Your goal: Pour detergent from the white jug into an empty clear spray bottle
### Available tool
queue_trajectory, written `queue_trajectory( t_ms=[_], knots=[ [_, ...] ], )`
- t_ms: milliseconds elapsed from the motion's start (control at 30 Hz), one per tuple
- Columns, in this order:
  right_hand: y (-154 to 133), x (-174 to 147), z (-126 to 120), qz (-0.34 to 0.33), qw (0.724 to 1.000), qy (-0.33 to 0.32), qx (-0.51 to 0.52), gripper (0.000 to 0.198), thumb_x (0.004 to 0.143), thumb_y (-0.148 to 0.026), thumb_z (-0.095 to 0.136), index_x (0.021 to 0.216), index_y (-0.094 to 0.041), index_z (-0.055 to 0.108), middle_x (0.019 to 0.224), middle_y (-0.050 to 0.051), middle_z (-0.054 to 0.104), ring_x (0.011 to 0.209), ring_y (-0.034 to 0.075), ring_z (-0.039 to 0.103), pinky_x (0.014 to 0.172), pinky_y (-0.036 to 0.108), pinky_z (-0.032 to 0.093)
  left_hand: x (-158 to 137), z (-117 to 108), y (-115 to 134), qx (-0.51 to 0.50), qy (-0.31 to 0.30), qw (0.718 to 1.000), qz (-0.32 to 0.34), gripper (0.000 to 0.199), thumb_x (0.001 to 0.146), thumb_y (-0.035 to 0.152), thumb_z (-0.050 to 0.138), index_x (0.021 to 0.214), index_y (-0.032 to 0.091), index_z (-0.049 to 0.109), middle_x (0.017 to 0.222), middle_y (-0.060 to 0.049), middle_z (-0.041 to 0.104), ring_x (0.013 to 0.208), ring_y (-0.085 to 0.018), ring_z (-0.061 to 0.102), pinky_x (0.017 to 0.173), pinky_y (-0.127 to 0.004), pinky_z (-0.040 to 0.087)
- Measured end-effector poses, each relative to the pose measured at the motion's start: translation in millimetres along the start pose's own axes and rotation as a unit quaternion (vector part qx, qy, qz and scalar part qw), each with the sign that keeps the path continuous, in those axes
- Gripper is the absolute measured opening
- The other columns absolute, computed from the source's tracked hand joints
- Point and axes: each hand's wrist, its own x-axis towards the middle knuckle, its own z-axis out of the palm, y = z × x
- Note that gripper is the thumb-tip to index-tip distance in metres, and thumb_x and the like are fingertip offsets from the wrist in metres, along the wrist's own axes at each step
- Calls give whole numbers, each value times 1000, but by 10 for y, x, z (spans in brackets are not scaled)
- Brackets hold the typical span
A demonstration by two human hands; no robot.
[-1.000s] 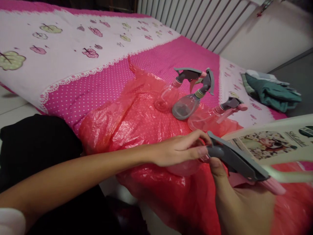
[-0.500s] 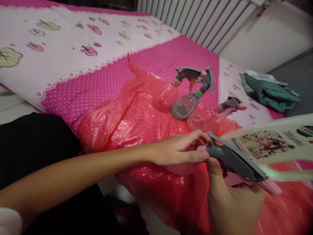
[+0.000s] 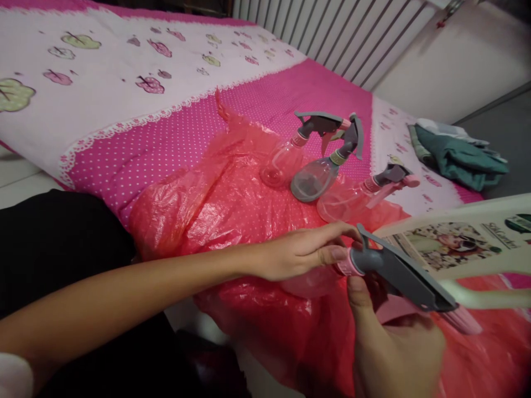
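A spray bottle point(image 3: 309, 283) with a clear pinkish body lies tilted over the red plastic bag point(image 3: 232, 215). My left hand point(image 3: 296, 254) is closed around its neck, the thumb against the pink collar point(image 3: 349, 262). From below, my right hand point(image 3: 394, 342) grips the grey and pink trigger sprayer point(image 3: 409, 276) on top, thumb close to the collar; its other fingers are mostly hidden. Beyond my hands stand three more spray bottles: a pink one point(image 3: 282, 163), a grey one point(image 3: 313, 179) and another pink one point(image 3: 344, 200).
A large pale jug point(image 3: 456, 237) with a picture label and a handle lies at the right, close to the sprayer. Folded green cloth point(image 3: 458, 155) rests farther back on the pink patterned bedspread point(image 3: 166, 130). A slatted white headboard point(image 3: 332, 33) rises behind.
My left thumb has shifted back and up, so more of the pink collar shows. The sprayer's nozzle end has moved slightly right and down. The standing bottles have not moved.
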Motion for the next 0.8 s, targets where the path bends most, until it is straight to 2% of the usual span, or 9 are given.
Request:
queue_trajectory(
  t_ms=[133,200,267,400,533,667,733,800],
  knots=[
    [-6,-31,83,46,998,33,7,88,74,-88,74,112,-8,77,105,14,70,100,32,70,78,35,51,-37,0,8,6,15,1000,-10,35,113,53,42,130,25,55,136,-11,62,133,-25,60,112,-42,49],
    [-34,-57,131,55,997,45,13,88,73,-87,75,114,-8,77,107,13,70,103,32,70,83,36,52,-52,-7,30,8,11,1000,-16,36,114,54,41,127,25,56,134,-11,65,130,-25,62,113,-42,49],
    [-66,-79,163,54,996,67,7,87,72,-86,75,109,-8,77,103,13,70,97,30,71,79,34,52,-55,-16,49,5,-2,1000,-18,37,113,57,42,124,24,57,129,-11,67,124,-25,66,110,-41,51],
    [-89,-89,173,24,994,104,-22,78,72,-84,74,92,-9,77,96,12,70,79,24,69,64,28,46,-38,-24,71,13,-14,1000,-17,34,112,52,45,122,22,57,126,-12,68,120,-25,67,107,-39,53],
    [-87,-76,199,-16,992,117,-33,71,78,-79,72,94,-10,78,101,9,71,82,20,70,67,26,49,-32,-10,82,12,-13,999,-33,32,113,46,44,123,19,57,127,-13,68,123,-25,65,110,-40,50],
    [-113,-91,240,-49,991,117,-39,70,84,-79,70,100,-10,78,100,7,71,84,17,70,71,24,49,-40,23,73,-54,3,998,-42,27,111,44,49,120,21,58,127,-12,67,124,-24,65,111,-40,49],
    [-93,-108,202,-62,990,115,-46,72,85,-80,70,98,-9,76,96,7,71,77,14,68,62,22,45,-41,40,54,-87,16,995,-39,23,110,42,51,119,22,56,125,-11,66,121,-24,65,108,-40,51],
    [-17,-116,104,-79,991,97,-49,75,84,-84,71,85,-9,73,82,5,68,62,10,60,50,20,36,-36,50,27,-106,33,993,-28,22,109,43,55,119,23,54,119,-9,66,115,-24,66,105,-41,51]
  ],
)
